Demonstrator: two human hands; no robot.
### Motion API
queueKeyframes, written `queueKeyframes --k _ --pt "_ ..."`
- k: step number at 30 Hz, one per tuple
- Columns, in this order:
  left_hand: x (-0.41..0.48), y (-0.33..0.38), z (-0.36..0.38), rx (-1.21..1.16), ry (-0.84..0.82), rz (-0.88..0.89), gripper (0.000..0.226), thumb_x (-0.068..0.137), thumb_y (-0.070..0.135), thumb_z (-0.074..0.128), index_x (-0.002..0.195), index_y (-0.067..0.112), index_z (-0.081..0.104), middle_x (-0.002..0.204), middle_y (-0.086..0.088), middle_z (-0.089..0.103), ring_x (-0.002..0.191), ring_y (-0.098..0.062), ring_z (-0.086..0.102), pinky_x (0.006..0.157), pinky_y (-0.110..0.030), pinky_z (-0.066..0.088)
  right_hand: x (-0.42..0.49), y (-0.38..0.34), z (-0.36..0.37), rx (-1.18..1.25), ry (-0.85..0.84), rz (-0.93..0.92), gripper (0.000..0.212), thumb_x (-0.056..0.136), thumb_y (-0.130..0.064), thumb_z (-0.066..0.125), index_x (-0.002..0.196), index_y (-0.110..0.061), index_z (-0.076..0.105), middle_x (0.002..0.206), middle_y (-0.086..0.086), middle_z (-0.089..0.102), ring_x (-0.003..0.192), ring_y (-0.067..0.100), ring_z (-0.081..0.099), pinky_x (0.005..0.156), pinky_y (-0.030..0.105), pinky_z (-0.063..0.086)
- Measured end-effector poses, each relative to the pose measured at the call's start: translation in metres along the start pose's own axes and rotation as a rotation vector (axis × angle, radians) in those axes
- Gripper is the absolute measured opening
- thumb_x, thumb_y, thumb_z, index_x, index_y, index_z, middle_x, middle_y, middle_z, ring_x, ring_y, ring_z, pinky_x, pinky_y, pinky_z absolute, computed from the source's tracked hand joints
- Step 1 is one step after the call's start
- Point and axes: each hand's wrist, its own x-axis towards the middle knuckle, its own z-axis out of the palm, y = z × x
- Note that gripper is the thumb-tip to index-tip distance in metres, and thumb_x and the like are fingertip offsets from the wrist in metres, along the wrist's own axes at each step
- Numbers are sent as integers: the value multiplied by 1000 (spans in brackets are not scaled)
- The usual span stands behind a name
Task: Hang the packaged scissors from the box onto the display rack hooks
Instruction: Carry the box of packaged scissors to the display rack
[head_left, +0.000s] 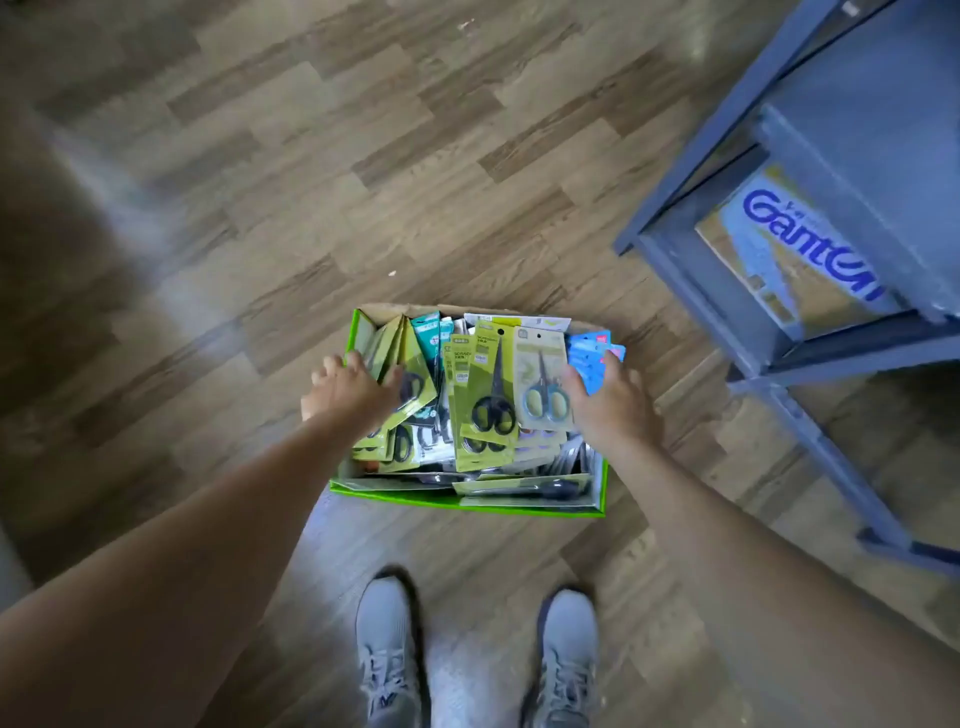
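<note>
A green cardboard box (470, 503) stands on the floor in front of my feet, full of packaged scissors. On top lie a green pack with black-handled scissors (488, 387) and a beige pack with teal-handled scissors (540, 374). My left hand (345, 389) grips the box's left side, fingers curled over the edge and thumb on the green packs there. My right hand (610, 397) grips the right side, fingers over the blue packs (584, 351) and thumb against the beige pack. No display hooks are in view.
A blue-grey metal shelving frame (769, 332) stands on the right, with a carton bearing blue lettering (800, 244) on its low shelf. Wood-pattern floor (363, 156) spreads out ahead and to the left. My grey sneakers (387, 654) are just behind the box.
</note>
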Motion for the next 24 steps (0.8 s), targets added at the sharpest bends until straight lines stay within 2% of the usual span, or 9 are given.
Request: queueKeyframes --k 6,9,12,14,17,19,21,24 --pt "46 -31 60 -48 -65 -91 76 96 59 36 144 1 30 144 -23 38 133 -38 37 105 -46 35 41 39 53 104 46 156 67 93 -59 46 141 -13 40 131 17 49 119 34 49 89 38 40" --pt "62 -36 80 -108 -55 -137 80 93 63 40 142 0 34 139 -25 42 129 -41 42 102 -46 38 64 53 72 173 28 212 70 91 -62 46 136 -8 40 128 18 51 116 35 51 79 36 36" --pt "73 -37 89 -170 33 -165 80 90 66 45 137 1 41 131 -27 42 126 -43 40 103 -46 37 81 64 87 269 -8 265 72 90 -62 48 136 -7 40 128 15 54 115 33 54 78 35 36" --pt "80 -39 92 -253 90 -210 82 88 66 47 136 0 42 132 -26 40 128 -43 37 105 -47 34 89 71 95 349 -9 271 72 88 -61 52 135 -8 41 126 11 57 113 32 57 81 35 40" --pt "87 -43 98 -342 95 -260 86 85 68 50 138 1 42 136 -23 37 130 -41 37 106 -46 34 97 83 104 465 3 298 66 84 -60 61 125 -10 50 117 7 63 100 29 61 82 37 46" --pt "90 -45 102 -435 53 -280 84 84 67 54 136 2 44 134 -21 41 124 -39 44 98 -41 39 100 88 107 518 -35 321 59 83 -59 64 115 -9 59 102 5 66 82 22 62 67 32 46" --pt "95 -48 104 -602 16 -270 75 84 62 60 127 1 52 121 -20 55 109 -36 55 83 -36 41 102 92 108 558 -81 318 51 85 -55 64 109 -10 64 88 1 64 70 14 58 56 27 40" --pt "108 -57 100 -744 -53 -271 71 81 61 65 114 -2 62 96 -16 60 88 -31 57 74 -33 39 105 94 108 608 -110 328 46 86 -54 64 106 -12 65 83 -3 61 69 10 55 55 26 38"
